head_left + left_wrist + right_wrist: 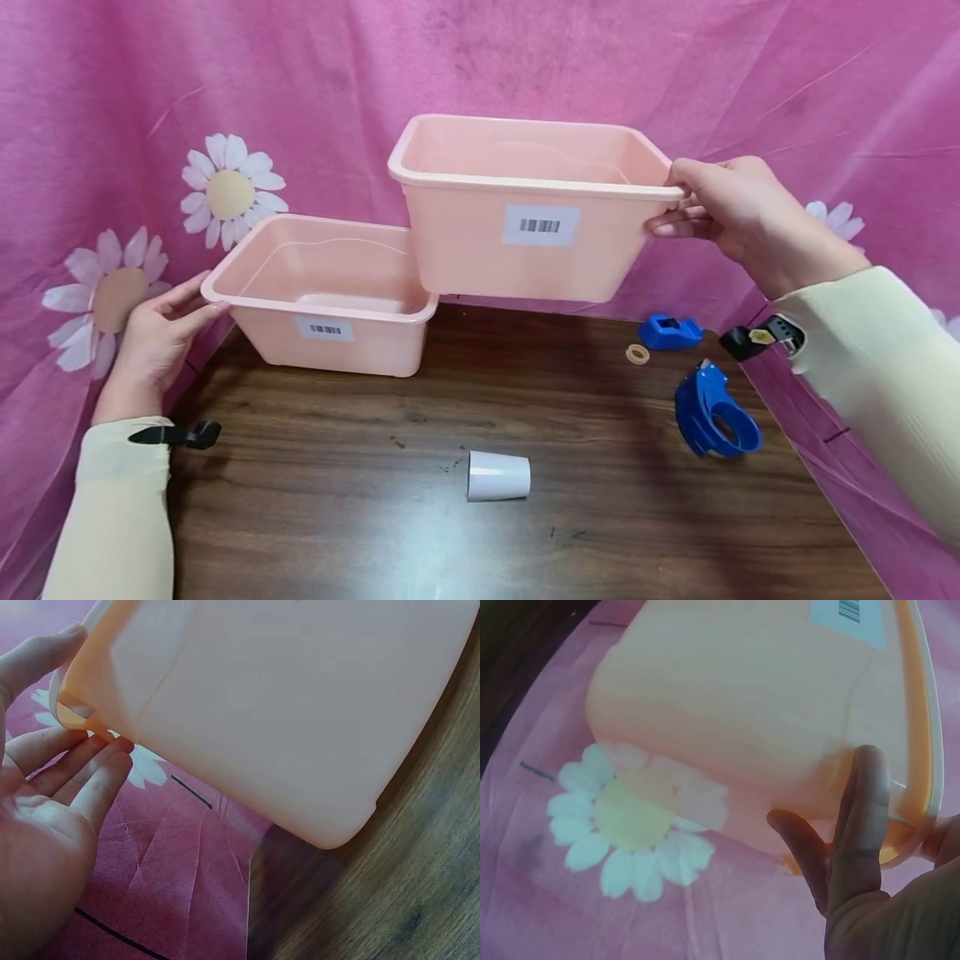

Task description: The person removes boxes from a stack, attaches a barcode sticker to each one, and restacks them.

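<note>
Two pale pink plastic bins with white barcode labels are in the head view. My left hand (161, 337) grips the left bin (360, 354) at its left end, thumb over the rim and fingers beneath it. Whether that bin's base touches the table cannot be told. My right hand (738, 212) holds the other bin (480, 258) by its right end, up in the air and higher than the left one. This raised bin hides the left bin's far right corner. In the right wrist view, fingers (866, 817) lie against the raised bin's wall (727, 697).
A white cup (498, 477) lies on its side on the brown wooden table (337, 475). At the right are a small blue tape dispenser (671, 333), a tan ring (637, 355) and a larger blue dispenser (693, 417). Pink flowered cloth (315, 100) hangs around the table.
</note>
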Demonstrator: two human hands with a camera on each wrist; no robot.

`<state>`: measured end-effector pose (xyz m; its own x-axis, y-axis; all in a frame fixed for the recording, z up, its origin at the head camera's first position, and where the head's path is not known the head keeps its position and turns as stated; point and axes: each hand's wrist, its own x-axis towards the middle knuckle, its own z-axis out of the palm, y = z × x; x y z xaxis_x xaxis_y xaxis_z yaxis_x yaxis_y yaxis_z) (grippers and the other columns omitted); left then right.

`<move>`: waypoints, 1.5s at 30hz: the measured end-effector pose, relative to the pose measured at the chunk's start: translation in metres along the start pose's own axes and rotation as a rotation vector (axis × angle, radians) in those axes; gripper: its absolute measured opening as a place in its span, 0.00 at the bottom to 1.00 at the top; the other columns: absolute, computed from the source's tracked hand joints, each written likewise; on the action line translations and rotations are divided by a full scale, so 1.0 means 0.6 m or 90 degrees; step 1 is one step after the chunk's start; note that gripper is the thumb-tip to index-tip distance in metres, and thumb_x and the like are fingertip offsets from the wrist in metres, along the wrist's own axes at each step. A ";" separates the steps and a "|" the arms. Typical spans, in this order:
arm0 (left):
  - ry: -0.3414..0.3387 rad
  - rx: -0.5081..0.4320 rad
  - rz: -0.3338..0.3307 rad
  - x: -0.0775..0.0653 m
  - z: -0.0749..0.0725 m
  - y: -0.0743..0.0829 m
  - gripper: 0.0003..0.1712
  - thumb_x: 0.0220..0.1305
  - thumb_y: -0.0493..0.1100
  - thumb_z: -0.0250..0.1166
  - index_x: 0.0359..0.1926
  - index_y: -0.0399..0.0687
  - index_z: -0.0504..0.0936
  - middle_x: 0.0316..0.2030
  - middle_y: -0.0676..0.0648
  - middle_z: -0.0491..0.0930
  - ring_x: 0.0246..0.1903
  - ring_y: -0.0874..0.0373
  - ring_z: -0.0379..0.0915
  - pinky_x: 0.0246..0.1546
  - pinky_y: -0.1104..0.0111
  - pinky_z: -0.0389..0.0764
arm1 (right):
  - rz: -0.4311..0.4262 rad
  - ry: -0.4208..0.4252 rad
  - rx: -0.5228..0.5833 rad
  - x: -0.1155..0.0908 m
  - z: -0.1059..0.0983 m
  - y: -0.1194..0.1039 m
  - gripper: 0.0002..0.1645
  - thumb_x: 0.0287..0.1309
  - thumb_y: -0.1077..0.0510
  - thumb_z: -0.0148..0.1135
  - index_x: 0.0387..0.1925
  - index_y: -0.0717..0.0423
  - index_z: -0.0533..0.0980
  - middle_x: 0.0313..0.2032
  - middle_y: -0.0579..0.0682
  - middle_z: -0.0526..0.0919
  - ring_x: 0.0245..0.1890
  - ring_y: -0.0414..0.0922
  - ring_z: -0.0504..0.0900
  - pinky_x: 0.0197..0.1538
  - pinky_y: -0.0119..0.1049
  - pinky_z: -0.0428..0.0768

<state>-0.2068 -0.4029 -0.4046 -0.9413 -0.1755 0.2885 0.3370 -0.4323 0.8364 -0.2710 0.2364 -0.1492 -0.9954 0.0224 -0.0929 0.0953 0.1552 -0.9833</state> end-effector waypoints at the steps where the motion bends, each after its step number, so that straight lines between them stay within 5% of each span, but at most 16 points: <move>1: -0.001 -0.004 0.000 0.000 0.000 0.000 0.29 0.70 0.17 0.64 0.61 0.46 0.92 0.52 0.52 0.95 0.51 0.66 0.92 0.51 0.77 0.90 | -0.006 -0.002 0.001 0.001 0.008 -0.003 0.18 0.74 0.61 0.61 0.25 0.57 0.84 0.23 0.52 0.90 0.21 0.45 0.93 0.32 0.35 0.93; 13: -0.004 -0.013 0.001 0.003 -0.003 0.001 0.29 0.71 0.17 0.64 0.64 0.44 0.91 0.54 0.52 0.95 0.52 0.66 0.92 0.51 0.77 0.90 | -0.007 -0.008 0.014 0.012 0.147 -0.024 0.07 0.70 0.63 0.59 0.38 0.61 0.82 0.23 0.51 0.88 0.20 0.44 0.92 0.33 0.34 0.93; 24: -0.006 0.020 0.006 0.004 -0.001 -0.001 0.28 0.71 0.19 0.66 0.63 0.47 0.92 0.52 0.54 0.95 0.51 0.68 0.91 0.51 0.79 0.90 | -0.003 -0.046 0.052 0.027 0.266 -0.016 0.09 0.71 0.64 0.60 0.45 0.64 0.84 0.30 0.51 0.86 0.19 0.44 0.91 0.33 0.33 0.93; 36: 0.006 0.040 0.008 0.007 0.007 -0.001 0.28 0.71 0.20 0.67 0.63 0.49 0.92 0.51 0.55 0.95 0.52 0.69 0.91 0.52 0.81 0.88 | 0.019 -0.081 0.050 0.028 0.337 -0.011 0.10 0.71 0.65 0.57 0.45 0.62 0.84 0.44 0.54 0.89 0.24 0.44 0.92 0.43 0.34 0.95; 45: -0.001 0.039 0.018 0.008 0.001 -0.002 0.29 0.72 0.19 0.66 0.65 0.47 0.90 0.52 0.55 0.95 0.52 0.69 0.91 0.52 0.80 0.89 | 0.021 -0.102 0.096 0.019 0.377 -0.011 0.07 0.73 0.67 0.58 0.41 0.61 0.81 0.43 0.54 0.87 0.24 0.47 0.92 0.41 0.34 0.95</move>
<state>-0.2116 -0.4028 -0.4041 -0.9317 -0.1848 0.3127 0.3608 -0.3717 0.8554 -0.2848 0.0123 -0.1791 -0.9815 -0.1340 -0.1367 0.1371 0.0067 -0.9905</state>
